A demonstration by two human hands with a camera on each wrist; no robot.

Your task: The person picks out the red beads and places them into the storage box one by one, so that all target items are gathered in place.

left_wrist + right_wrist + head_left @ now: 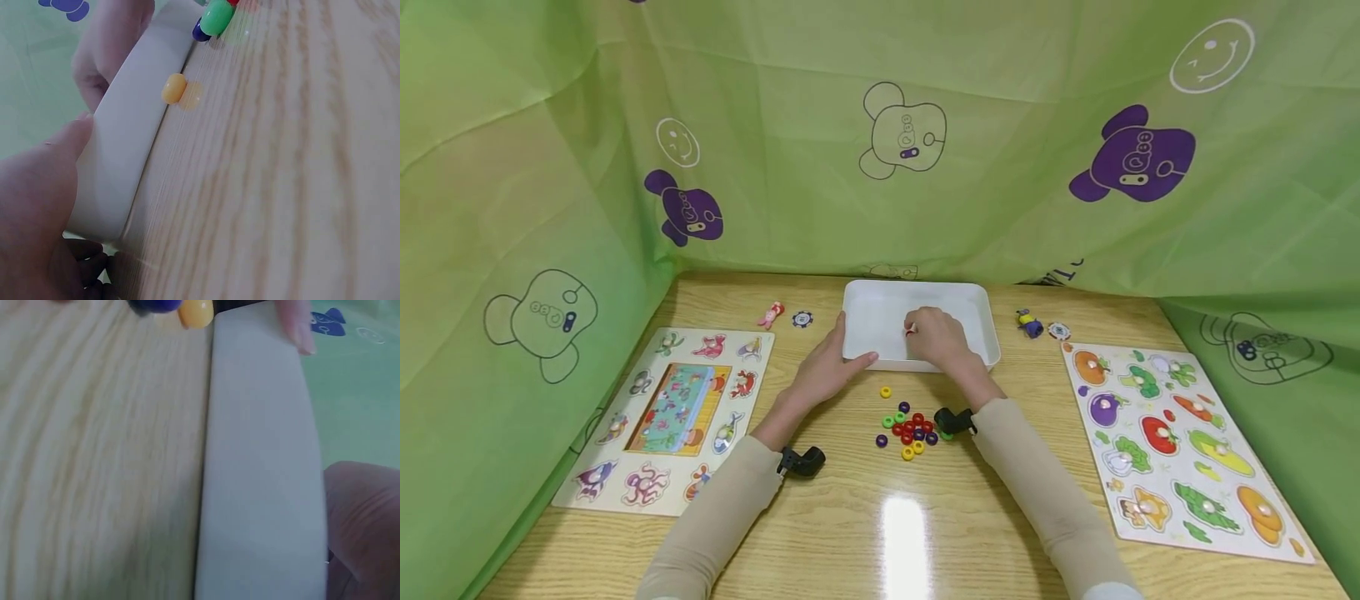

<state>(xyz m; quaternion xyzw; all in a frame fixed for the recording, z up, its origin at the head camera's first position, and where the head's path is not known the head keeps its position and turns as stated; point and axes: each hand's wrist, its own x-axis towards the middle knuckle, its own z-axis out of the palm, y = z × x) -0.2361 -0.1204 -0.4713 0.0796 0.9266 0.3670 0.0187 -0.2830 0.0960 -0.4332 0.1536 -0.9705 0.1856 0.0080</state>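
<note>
A white rectangular tray (880,364) stands near the back of the table. My left hand (826,367) holds its near-left corner, thumb at the near rim and fingers along the left side; in the left wrist view the thumb (78,132) touches the rim. Over the tray's inside, my right hand (938,335) has curled fingers pinching a small red-and-white thing (911,330), mostly hidden by the hand. Just in front of the tray lie several beads, among them a yellow bead (886,392), a green bead (888,422) and a purple bead (882,441).
To the left lies a sea-animal puzzle board (752,433), to the right a vegetable puzzle board (1123,450). A pink figurine (771,315) and a blue-and-white chip (802,319) are left of the tray; a yellow-and-blue figurine (1029,323) and another chip (1059,331) are right. A green curtain (790,167) encloses the table.
</note>
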